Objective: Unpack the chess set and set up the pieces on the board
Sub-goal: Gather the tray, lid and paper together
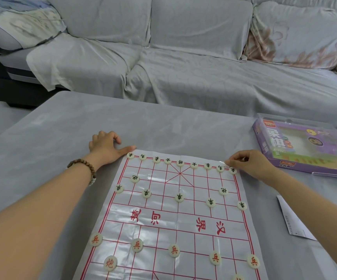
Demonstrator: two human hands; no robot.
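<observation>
Head view: one printed board [175,217] lies flat on the grey-covered table [62,128], directly before the person. The black-lettered pieces [180,163] number sixteen: nine along the far row, two behind it, five in the next rank. The red-lettered pieces [173,250] number six in full view, five in a rank and one nearer the left edge; a seventh is cut off by the bottom of the frame.

One purple box [305,150] sits at the far right of the table; one white paper sheet [293,219] lies right of the board.

The left hand [105,146] rests on the cloth, its fingers loosely curled and gripping nothing; its thumb reaches to the board's far left corner. One beaded bracelet [82,168] is on that wrist. The right hand [248,162] pinches the board's far edge at the right corner, its fingers closed narrowly.
</observation>
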